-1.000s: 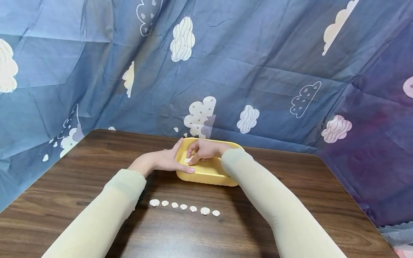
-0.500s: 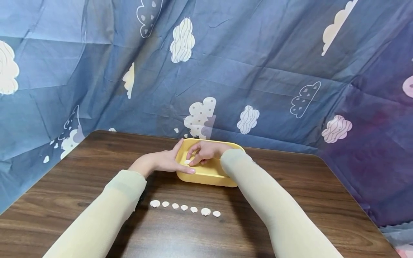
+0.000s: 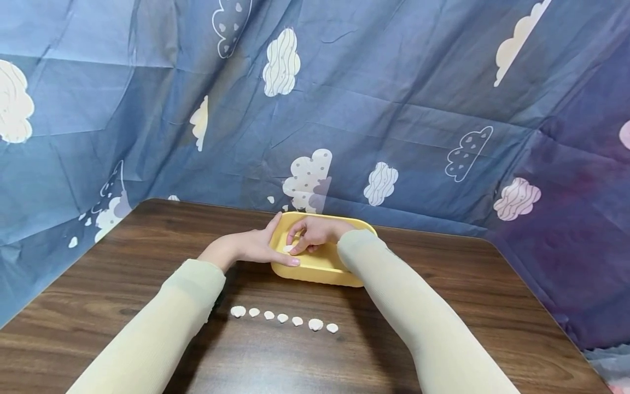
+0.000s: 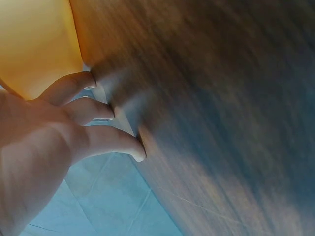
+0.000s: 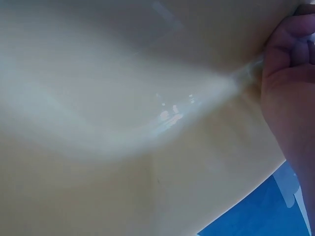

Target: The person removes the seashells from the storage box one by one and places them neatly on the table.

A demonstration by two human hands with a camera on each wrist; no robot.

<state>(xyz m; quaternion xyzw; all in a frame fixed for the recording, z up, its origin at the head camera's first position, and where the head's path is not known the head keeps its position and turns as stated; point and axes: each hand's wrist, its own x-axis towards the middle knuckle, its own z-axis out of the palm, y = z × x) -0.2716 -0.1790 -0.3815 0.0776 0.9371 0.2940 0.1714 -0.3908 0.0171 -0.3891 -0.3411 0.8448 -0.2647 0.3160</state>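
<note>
My left hand (image 3: 253,246) spans the left end of a yellow tray (image 3: 322,275), its thumb lying along the near rim and its index finger spread toward the far side. In the left wrist view, three fingers (image 4: 118,137) of that hand reach down to the table outside the tray. Inside the tray, my right hand (image 3: 317,231) pinches a small white seashell (image 3: 287,248) low near the left end. The right wrist view shows this hand (image 5: 290,73) with curled fingers at the frame's edge; the shell is hidden there.
A row of several white seashells (image 3: 283,318) lies on the brown wooden table (image 3: 123,284) in front of the tray, between my forearms. Behind the table hangs a blue cloth (image 3: 344,137) printed with clouds.
The seashell and the right fingertips have sunk slightly toward the tray's floor. The left hand has kept its place on the tray; the head view has shifted slightly.
</note>
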